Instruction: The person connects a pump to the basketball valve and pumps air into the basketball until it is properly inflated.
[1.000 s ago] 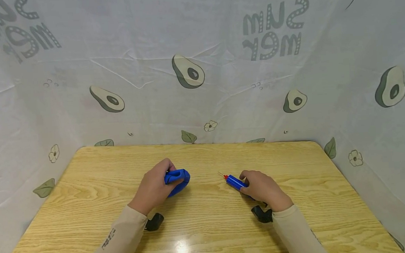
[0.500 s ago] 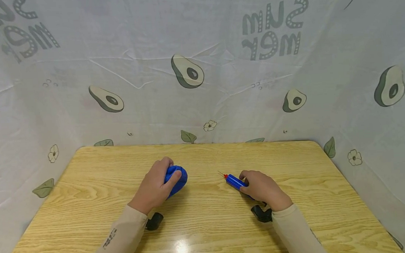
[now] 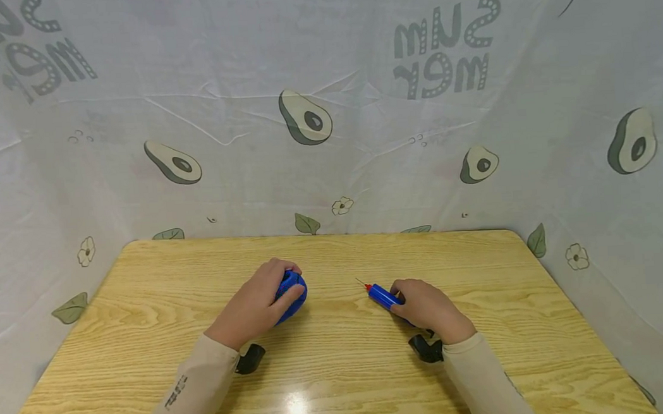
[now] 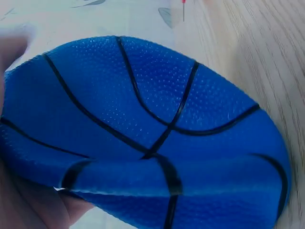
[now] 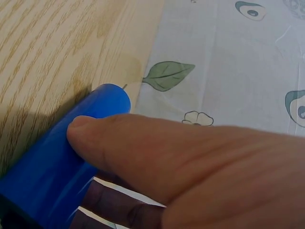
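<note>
Your left hand (image 3: 252,307) was clamped on the blue ball (image 4: 143,107), with your thumb over its near side and your other fingers curled round the far side. The ball lay within that grasp, showing at the right of your palm; it was limp and creased, with a fold running across its black lines, and whether it touched the table you could not tell from these views. Your right hand (image 3: 425,306) was clamped on the blue pump (image 3: 382,296), your thumb lying against its barrel and your fingers bent behind it. The pump ran out from your palm toward the far left, and its red tip (image 3: 368,287) and thin needle (image 3: 361,282) jutted past your fingers, well apart from the ball and to the right of it. Black pieces sat by your left (image 3: 251,359) and right (image 3: 427,349) wrists, just beyond the cuffs of your beige sleeves (image 3: 189,393). Beneath everything spread the wooden table (image 3: 341,371), and behind its far edge hung a pale cloth (image 3: 245,196) printed with avocados, leaves and flowers.
</note>
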The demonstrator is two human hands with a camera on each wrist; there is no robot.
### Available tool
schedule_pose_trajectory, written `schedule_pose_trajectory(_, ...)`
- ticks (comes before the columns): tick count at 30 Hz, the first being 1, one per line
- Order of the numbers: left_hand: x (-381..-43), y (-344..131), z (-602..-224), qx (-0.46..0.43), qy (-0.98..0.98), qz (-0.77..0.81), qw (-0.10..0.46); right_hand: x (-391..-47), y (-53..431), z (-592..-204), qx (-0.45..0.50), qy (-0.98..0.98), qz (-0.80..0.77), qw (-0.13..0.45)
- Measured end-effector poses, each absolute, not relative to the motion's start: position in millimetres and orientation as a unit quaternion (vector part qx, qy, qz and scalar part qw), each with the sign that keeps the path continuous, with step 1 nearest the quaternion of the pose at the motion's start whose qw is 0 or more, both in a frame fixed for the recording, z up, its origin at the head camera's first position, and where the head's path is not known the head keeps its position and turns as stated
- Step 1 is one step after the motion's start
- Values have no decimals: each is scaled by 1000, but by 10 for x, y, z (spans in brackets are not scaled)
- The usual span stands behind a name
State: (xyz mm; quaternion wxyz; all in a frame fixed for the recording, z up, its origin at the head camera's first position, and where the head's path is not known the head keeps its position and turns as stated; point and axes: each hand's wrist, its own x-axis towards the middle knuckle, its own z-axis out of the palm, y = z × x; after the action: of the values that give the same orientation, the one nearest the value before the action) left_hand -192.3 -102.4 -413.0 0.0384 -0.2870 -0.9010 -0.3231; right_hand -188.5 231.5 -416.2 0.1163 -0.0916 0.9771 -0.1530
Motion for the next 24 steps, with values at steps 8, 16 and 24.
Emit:
schedule_pose_trajectory(8,-1915,-1062,-4166,-258,-925,-268,79,-1901,2305,-4153,-99,978,-155,95)
schedule_pose_trajectory(16,-1893,-1105,-4164,-263,-914,-284,121,-1933,2299,-4158,-135,979,-153,-20)
schedule_pose_trajectory(24,-1944,-1078,-4114,-237,-926,-289,58,-1941,2261,-4133,-171,963,-182,-100)
